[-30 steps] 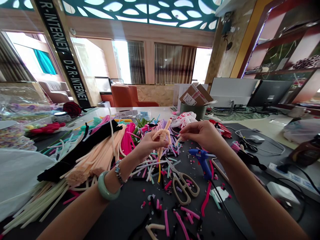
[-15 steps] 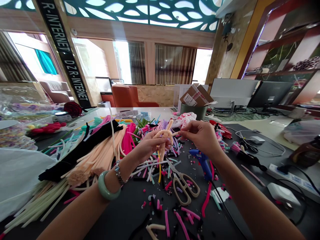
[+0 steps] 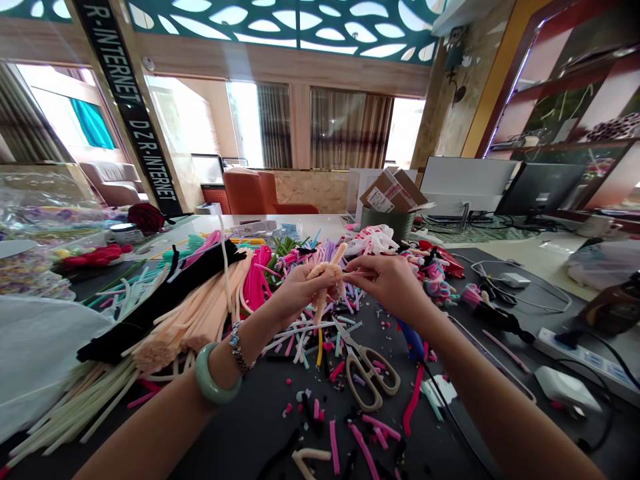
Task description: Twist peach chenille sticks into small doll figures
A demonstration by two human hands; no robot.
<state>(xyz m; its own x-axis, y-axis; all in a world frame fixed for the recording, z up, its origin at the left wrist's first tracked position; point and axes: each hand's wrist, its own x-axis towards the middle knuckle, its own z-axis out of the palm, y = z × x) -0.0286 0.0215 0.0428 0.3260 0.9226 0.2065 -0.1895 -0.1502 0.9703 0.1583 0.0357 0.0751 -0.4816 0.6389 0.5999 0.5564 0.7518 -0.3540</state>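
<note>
Pipe-cleaner figure [image 3: 326, 280] in peach is clamped in the left hand [image 3: 300, 293] above the middle of the desk [image 3: 240, 427]. The right hand [image 3: 390, 283] sits just beside it, pinching a thin peach stem [image 3: 356, 272]. Open dark desk runs along the near edge, strewn with cut pink bits [image 3: 333, 447]. One pair of scissors [image 3: 370, 377] lies just below the hands, and one blue glue gun [image 3: 413, 340] sits partly hidden by the right arm [image 3: 475, 380]. Three bundles, black [image 3: 160, 300], peach [image 3: 193, 320] and pink [image 3: 255, 280], crowd the left.

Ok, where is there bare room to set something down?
Dark tabletop shows between the left forearm and the pink pipe cleaner pieces, and beside the white cable. Crowded: the pipe cleaner pile under the left hand and right hand.
</note>
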